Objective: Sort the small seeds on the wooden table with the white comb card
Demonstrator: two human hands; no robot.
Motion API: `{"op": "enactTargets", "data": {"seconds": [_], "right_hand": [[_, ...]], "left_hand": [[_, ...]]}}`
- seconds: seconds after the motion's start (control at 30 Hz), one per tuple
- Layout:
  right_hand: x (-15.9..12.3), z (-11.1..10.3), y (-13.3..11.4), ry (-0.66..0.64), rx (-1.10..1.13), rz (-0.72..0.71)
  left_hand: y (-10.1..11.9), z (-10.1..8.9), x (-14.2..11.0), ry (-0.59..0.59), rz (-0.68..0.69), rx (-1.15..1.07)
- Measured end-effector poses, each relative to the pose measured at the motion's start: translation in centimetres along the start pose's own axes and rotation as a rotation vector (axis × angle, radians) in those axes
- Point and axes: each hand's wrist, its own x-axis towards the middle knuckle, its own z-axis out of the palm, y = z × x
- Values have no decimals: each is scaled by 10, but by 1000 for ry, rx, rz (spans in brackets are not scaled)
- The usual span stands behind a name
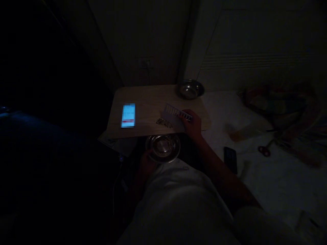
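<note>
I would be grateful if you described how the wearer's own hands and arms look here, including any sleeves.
The right hand and left hand both appear gloveless. The right forearm is bare, with no watch or band visible, below a pale, plain-looking sleeve. The left arm is too dark to make out any sleeve.

A small table (145,97) is viewed from above, at close range, by a head-worn camera directed forward and downward, the wall (153,30) included beyond.
</note>
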Motion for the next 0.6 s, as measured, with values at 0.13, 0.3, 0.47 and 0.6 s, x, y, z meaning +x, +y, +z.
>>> {"op": "enactTargets", "data": {"seconds": [0.13, 0.3, 0.47, 0.6], "right_hand": [[10, 4, 3, -9, -10, -28], [11, 10, 3, -131, 25, -36], [6, 9, -5, -205, 73, -50], [5, 6, -7, -152, 64, -36]], "left_hand": [[-1, -1, 1, 16, 28, 2], [-1, -3, 2, -11, 23, 0], [-1, -3, 1, -63, 17, -3], [0, -3, 1, -63, 11, 2]]}}
